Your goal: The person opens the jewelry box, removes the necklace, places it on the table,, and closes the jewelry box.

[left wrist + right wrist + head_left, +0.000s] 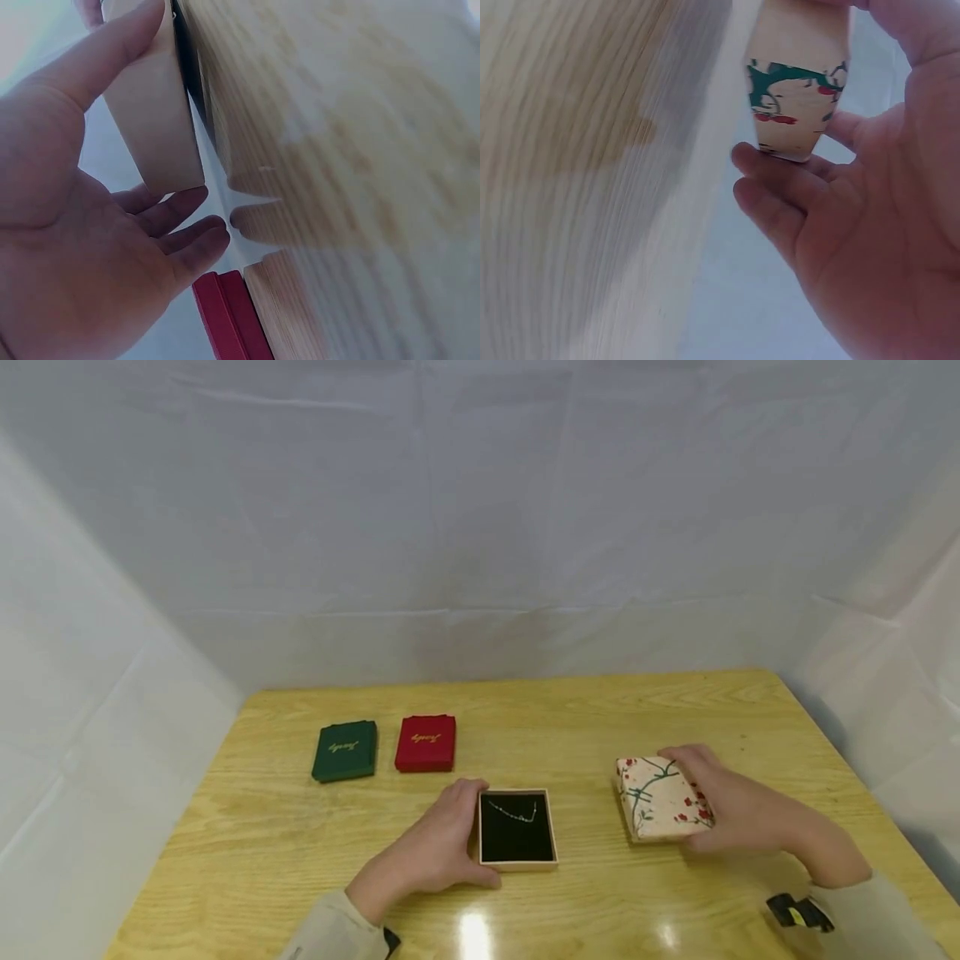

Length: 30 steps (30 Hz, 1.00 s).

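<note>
At the table's near middle, an open jewelry box base (pixel 518 865) with pale sides holds a black pad (pixel 517 841). A thin silvery chain (pixel 514 815) lies across the pad's upper part. My left hand (pixel 442 843) grips the base from the left, thumb at the near side and fingers at the far side; the left wrist view shows its plain side (pixel 154 124) between them. To the right, my right hand (pixel 738 806) holds a cream box lid (pixel 660 802) printed with red flowers and green branches, fingers and thumb on opposite sides.
Two small flat boxes with gold lettering lie farther back to the left, one green (pixel 345 750) and one red (pixel 426 743). They stand on a glossy wooden table (pixel 570 718). White cloth (pixel 480 527) hangs behind and at both sides.
</note>
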{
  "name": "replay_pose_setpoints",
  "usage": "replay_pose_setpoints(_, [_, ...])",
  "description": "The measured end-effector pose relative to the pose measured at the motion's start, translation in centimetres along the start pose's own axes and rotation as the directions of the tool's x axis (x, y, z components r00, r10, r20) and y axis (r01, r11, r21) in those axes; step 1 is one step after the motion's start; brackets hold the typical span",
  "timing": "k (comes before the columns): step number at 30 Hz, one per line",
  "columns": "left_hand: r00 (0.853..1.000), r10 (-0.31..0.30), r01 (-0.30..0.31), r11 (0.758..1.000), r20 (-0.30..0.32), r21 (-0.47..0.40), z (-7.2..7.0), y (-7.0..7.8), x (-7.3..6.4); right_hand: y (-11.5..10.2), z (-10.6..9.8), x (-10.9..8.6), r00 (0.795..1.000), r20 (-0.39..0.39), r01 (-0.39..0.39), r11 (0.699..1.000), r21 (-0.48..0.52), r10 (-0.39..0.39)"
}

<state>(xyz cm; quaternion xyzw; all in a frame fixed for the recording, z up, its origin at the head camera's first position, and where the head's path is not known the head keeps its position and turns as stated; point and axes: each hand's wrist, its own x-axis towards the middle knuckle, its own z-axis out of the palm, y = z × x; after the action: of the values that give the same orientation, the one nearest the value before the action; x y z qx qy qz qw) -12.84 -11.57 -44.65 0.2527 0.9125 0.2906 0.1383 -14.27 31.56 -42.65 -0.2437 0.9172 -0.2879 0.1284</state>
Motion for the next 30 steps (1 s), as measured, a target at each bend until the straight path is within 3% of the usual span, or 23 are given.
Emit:
replay_pose_setpoints(8, [1.000,-0.014,0.013,0.999,0.012,0.044,0.1,-0.1,0.1,1.6,-1.0,-1.9,0.994,0.095,-0.053,0.997,0.048,0.048])
replay_pose_setpoints(18, [1.000,-0.007,0.007,0.998,0.008,0.058,0.2,0.1,0.0,2.8,-1.4,-2.5,0.982,0.157,-0.118,0.991,0.059,0.107])
replay_pose_setpoints(25, [1.000,-0.009,0.008,0.998,0.015,0.066,0.2,0.2,0.0,3.3,-1.4,-2.8,0.984,0.150,-0.109,0.993,0.050,0.100])
replay_pose_setpoints(30, [1.000,-0.014,0.013,0.998,0.024,0.065,0.3,0.2,0.0,3.7,-1.2,-3.0,0.990,0.109,-0.081,0.996,-0.043,0.085])
